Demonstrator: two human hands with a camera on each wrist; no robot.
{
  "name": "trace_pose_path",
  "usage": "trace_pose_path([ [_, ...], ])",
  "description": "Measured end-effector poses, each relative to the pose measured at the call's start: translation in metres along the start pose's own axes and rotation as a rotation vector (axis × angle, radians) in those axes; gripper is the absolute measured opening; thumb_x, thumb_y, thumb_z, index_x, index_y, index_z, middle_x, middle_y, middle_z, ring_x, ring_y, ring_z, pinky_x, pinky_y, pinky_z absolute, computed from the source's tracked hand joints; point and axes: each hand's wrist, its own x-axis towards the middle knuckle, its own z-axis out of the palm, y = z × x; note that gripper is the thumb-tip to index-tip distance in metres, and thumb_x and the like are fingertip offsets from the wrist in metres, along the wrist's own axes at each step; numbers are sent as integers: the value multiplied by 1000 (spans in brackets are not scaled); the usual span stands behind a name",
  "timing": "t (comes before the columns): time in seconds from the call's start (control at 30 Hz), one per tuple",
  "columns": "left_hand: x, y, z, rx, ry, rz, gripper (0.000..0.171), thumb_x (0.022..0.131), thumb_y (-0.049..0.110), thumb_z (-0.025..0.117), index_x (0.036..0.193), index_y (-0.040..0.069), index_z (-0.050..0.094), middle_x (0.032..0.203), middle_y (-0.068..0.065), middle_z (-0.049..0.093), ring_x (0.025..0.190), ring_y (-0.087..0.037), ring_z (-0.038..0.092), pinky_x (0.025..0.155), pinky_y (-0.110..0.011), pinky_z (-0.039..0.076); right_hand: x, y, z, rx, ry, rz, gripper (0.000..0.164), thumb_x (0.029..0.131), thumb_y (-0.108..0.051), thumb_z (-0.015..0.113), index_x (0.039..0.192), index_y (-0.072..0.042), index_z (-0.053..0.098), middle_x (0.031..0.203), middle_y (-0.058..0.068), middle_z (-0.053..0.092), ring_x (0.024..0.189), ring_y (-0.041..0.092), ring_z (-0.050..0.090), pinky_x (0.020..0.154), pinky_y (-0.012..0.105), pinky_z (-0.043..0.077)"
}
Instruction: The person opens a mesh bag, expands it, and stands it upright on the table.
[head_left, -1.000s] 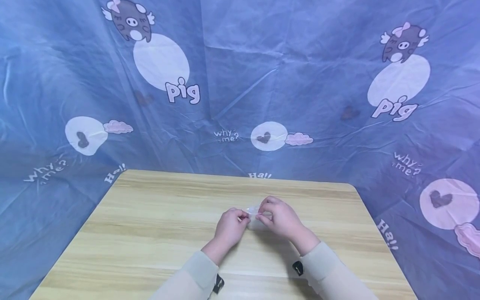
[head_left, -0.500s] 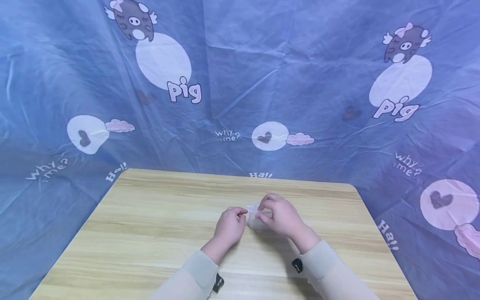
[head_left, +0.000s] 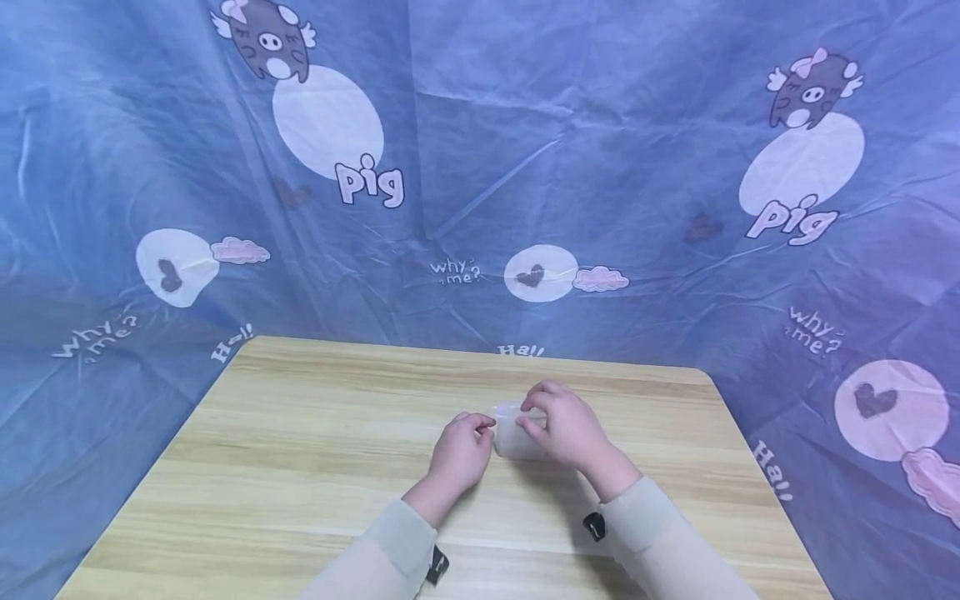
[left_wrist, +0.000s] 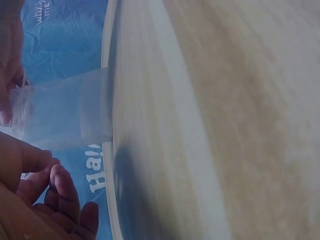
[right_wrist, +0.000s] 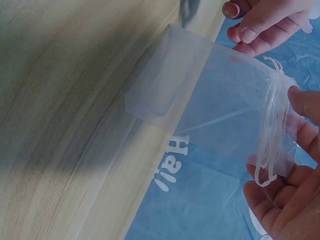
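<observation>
A small sheer white drawstring bag point(head_left: 513, 442) stands upright on the table, its bottom edge at the wood. My right hand point(head_left: 568, 427) holds its upper end at the right side. In the right wrist view the thumb and fingers of that hand point(right_wrist: 295, 195) lie around the gathered mouth, by the white drawstring point(right_wrist: 270, 125). My left hand point(head_left: 460, 454) is beside the bag's left edge, its fingers bent and thumb close to the index fingertip, with nothing seen between them. Through the bag point(left_wrist: 70, 112) the backdrop shows in the left wrist view.
The light wooden table point(head_left: 315, 467) has rounded far corners. A blue cloth backdrop point(head_left: 480, 167) printed with pigs, clouds and words rises behind it and on both sides. Each pale sleeve point(head_left: 405, 537) carries a small black wrist piece point(head_left: 595, 527).
My left fingers have come away from the bag's left corner. My right hand has shifted slightly up and away with the bag's top, and more of the bag's front shows.
</observation>
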Motion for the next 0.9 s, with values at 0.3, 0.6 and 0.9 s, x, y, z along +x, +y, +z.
trace_pose_path([
  [0.3, 0, -2, 0, 14, -9, -29, 22, 98, 9, 69, 120, 6, 74, 101, 3, 65, 91, -15, 63, 83, -37, 56, 4, 2, 3, -14, -12, 31, 21, 91, -22, 83, 103, -7, 76, 124, 17, 68, 117, 40, 63, 100, 56, 53],
  [0.6, -6, -1, 1, -130, -29, -91, 25, 98, 8, 67, 122, 1, 68, 104, -4, 71, 99, -25, 69, 90, -46, 58, 4, 0, -11, 96, 42, 59, 6, 94, -9, 79, 92, -10, 73, 122, 16, 70, 112, 39, 67, 97, 57, 55],
  [0.9, 3, 6, 1, -777, -85, -217, 52, 93, -2, 75, 136, -9, 48, 104, -13, 75, 76, -12, 62, 63, -23, 49, 6, -1, -22, 266, 147, 83, 11, 94, -3, 77, 89, -10, 70, 115, 12, 73, 109, 38, 69, 95, 57, 56],
])
